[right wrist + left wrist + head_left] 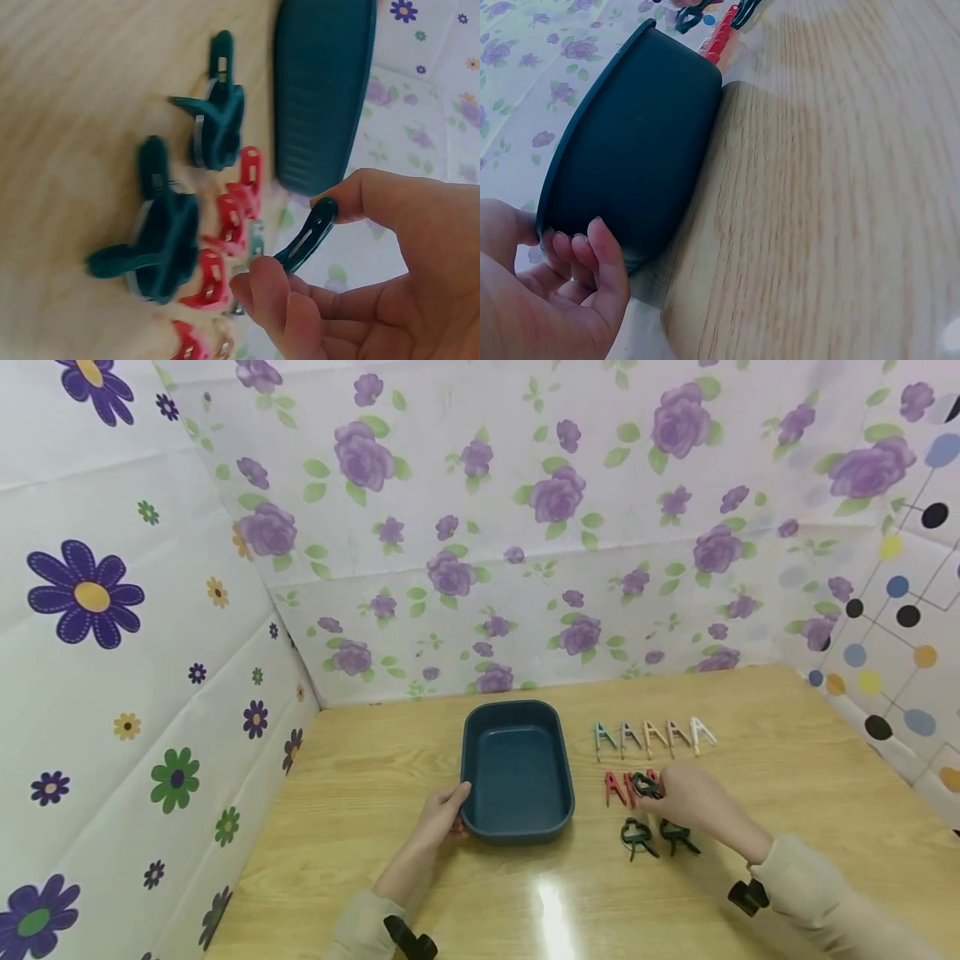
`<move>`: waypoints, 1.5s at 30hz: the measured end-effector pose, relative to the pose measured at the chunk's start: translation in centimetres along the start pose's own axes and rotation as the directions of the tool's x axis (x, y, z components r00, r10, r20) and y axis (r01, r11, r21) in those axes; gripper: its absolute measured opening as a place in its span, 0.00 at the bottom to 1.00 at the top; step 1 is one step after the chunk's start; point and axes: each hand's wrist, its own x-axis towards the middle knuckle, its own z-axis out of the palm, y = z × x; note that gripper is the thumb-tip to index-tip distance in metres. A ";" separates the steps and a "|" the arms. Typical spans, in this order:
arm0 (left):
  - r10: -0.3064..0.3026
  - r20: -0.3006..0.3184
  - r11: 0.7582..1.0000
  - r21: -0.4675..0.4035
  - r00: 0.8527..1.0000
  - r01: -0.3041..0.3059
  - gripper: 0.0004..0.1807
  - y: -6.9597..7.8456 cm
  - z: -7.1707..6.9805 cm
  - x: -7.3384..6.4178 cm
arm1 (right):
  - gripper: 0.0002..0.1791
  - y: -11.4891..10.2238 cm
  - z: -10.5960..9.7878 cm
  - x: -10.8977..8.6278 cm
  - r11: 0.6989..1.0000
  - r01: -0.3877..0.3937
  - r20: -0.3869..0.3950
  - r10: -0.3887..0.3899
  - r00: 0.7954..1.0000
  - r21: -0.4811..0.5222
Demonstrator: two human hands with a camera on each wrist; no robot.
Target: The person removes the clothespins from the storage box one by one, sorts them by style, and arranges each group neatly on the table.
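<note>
A dark teal rectangular basin [517, 777] stands on the table, and my left hand [441, 814] holds its near left side. In the left wrist view the thumb is at the rim of the basin [630, 150] while curled fingers [604, 259] lie against its outer wall. My right hand [697, 802] pinches a dark green spring clip [307, 236] between thumb and fingers, above the red clothespins [615, 787]. Two more dark green clips [637, 837] lie on the table just below that hand.
Farther back lies a row of several pastel and white clothespins [650, 739]. The wooden table [360, 752] meets a flowered cloth wall [450, 635] at the back. Patterned cloth also hangs on the left and right sides.
</note>
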 end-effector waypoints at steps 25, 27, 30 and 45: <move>0.031 0.054 0.999 -0.018 0.998 -0.030 0.20 -0.2 -1.0 0.0 | 0.18 2.6 -0.5 -4.1 0.977 -0.156 0.080 0.169 0.982 -0.147; 0.039 0.058 0.999 -0.019 0.998 -0.038 0.21 -0.3 -1.1 0.0 | 0.18 2.8 -0.3 -4.1 0.975 -0.156 0.085 0.171 0.982 -0.161; 0.045 0.057 0.999 -0.028 0.997 -0.043 0.22 -0.3 -1.2 0.1 | 0.19 3.1 0.0 -3.9 0.967 -0.169 0.085 0.188 0.978 -0.191; 0.058 -0.052 0.998 0.008 0.997 -0.058 0.22 -0.7 -1.5 -0.1 | 0.19 3.5 -0.9 -3.2 0.976 -0.151 0.070 0.163 0.984 -0.159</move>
